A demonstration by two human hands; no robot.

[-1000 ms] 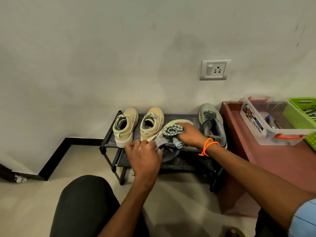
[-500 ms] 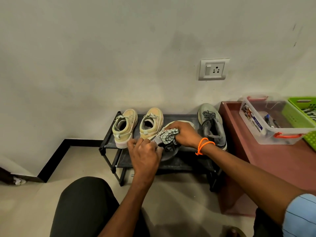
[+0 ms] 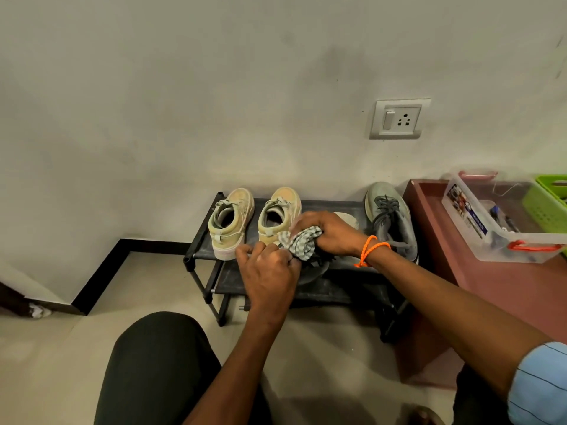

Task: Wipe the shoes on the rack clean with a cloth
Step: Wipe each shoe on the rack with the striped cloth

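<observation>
Low black rack (image 3: pixel 202 240) against a plain wall. Right hand (image 3: pixel 328 233), clenched on the checked cloth (image 3: pixel 302 245), now drawn back along the tipped grey shoe (image 3: pixel 316 269) towards its heel; left hand (image 3: pixel 270 268) gripping that heel. Stroke probably mid-pass, wiping unfinished.

Grey-and-white checked cloth (image 3: pixel 302 244); two beige canvas sneakers (image 3: pixel 231 223) with pale green linings; grey laced running shoe (image 3: pixel 391 219); black metal-framed shoe rack (image 3: pixel 202 240); orange braided wrist cord (image 3: pixel 369 251); maroon low table (image 3: pixel 521 289); lime-green plastic basket (image 3: pixel 549 204)
</observation>
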